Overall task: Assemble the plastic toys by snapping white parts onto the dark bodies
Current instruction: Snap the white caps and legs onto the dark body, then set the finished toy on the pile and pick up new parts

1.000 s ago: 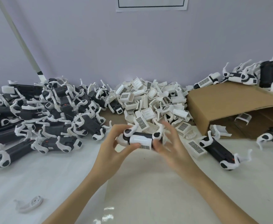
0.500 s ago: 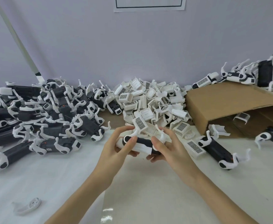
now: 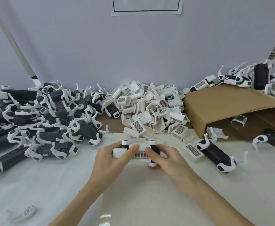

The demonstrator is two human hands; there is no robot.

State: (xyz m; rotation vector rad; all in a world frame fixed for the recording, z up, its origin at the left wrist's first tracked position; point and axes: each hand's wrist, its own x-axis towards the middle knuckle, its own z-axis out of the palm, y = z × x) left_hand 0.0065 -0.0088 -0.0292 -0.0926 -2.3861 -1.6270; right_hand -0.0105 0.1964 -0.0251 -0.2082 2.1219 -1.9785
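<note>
While both hands close on one toy at the near middle of the desk (image 3: 149, 201), the scene reads as follows.

Step in hand: by my judgement, seating a white grille cover (image 3: 140, 154) onto a dark toy body (image 3: 155, 150); both thumbs lie on the cover, which looks like a press-down to snap it home.

Left hand (image 3: 110, 159): its grip is curled round the left end of the toy, thumb laid across the white cover's top edge.

Right hand (image 3: 167, 160): its grip is curled round the right end, thumb on the cover beside the dark body, fingers tucked under.

Task's thing: the toy is held just above the desk, lengthwise left to right, grille face up, white leg joints showing at both ends.

White parts: a heap of loose white covers (image 3: 149, 108) lies just beyond the hands, far middle.

Dark bodies: a pile of dark bodies with white legs (image 3: 40, 118) fills the left of the desk; one more body (image 3: 214, 154) lies just right of the hands.

Cardboard box (image 3: 223, 105): tipped on its side at the far right, with more toys on top.

Next move: likely an even squeeze at both ends until the cover sits flush; whether the clips have caught cannot be told from here.

Risk: uneven pressure could leave one side proud.
</note>
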